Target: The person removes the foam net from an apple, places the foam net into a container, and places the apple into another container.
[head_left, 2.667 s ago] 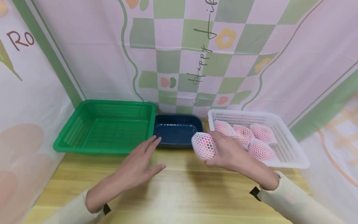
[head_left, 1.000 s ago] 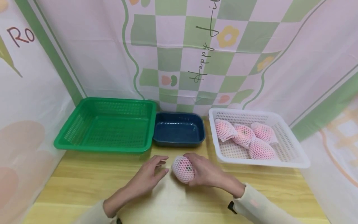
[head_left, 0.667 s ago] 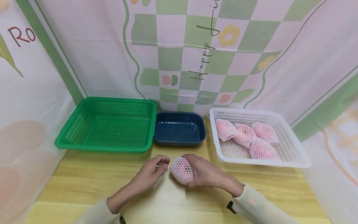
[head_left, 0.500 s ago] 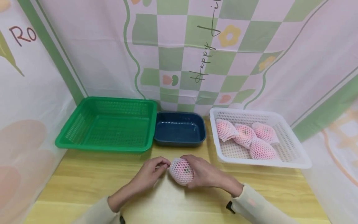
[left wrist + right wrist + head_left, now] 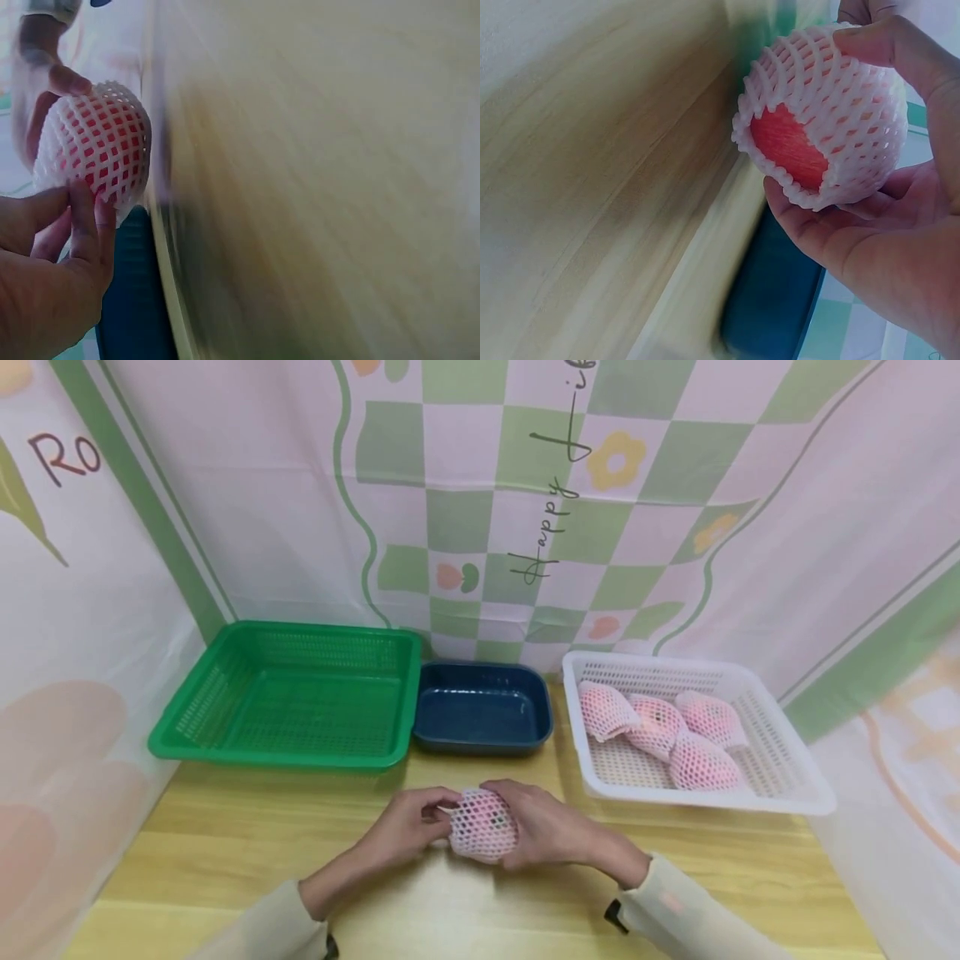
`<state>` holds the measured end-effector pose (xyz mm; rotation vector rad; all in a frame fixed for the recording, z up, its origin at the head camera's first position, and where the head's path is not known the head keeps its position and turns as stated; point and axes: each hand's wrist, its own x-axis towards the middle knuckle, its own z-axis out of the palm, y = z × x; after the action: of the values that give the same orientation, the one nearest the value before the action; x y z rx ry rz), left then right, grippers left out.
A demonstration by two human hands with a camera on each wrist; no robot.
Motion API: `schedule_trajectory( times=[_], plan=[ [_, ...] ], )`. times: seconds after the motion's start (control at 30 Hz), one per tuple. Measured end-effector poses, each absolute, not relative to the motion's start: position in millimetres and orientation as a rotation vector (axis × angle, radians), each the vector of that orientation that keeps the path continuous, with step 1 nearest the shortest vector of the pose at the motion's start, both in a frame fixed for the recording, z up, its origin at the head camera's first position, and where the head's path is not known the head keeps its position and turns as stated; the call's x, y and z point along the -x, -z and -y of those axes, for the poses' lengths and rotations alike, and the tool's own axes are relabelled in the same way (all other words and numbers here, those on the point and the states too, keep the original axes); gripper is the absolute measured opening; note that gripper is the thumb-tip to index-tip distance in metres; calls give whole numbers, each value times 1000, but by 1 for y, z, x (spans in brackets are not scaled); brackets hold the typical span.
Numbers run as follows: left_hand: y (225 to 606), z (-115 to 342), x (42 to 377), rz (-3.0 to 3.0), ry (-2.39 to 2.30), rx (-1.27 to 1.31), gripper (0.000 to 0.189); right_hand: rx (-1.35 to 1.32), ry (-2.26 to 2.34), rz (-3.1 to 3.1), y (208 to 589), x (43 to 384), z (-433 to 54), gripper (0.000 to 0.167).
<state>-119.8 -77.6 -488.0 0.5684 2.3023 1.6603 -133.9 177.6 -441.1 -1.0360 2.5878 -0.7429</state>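
Observation:
A red-streaked apple (image 5: 789, 146) sits inside a white foam net (image 5: 480, 828), above the wooden table in front of the blue dish. My right hand (image 5: 553, 828) grips the netted apple from the right, thumb on one side and fingers on the other. At its left end my left hand (image 5: 405, 823) pinches the edge of the net between thumb and fingers, as the left wrist view shows. Through the net's open end bare red skin is visible in the right wrist view. Several more netted fruits (image 5: 703, 762) lie in the white basket (image 5: 787, 777) at the right.
A green basket (image 5: 281, 755) stands at the back left with nothing visible in it. Touching or close to its right side is a dark blue dish (image 5: 483, 746). Behind them hangs a checked cloth (image 5: 457, 518). The wooden table (image 5: 225, 852) extends in front.
My right hand has brought the netted apple from beside the white basket to the table's middle. My left hand has moved to it, and its fingers have gone from spread to pinching the net.

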Motion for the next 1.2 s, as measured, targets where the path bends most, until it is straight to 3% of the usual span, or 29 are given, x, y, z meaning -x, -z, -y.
schedule_trajectory(
  times=[0.43, 1.2],
  plan=[
    [487, 71, 118, -2200, -1645, -569, 72, 1062, 761, -2626, 445, 137, -179, 94],
    [495, 66, 123, -2130, -1721, -672, 83, 1030, 893, -2666, 449, 139, -183, 86]
  ],
)
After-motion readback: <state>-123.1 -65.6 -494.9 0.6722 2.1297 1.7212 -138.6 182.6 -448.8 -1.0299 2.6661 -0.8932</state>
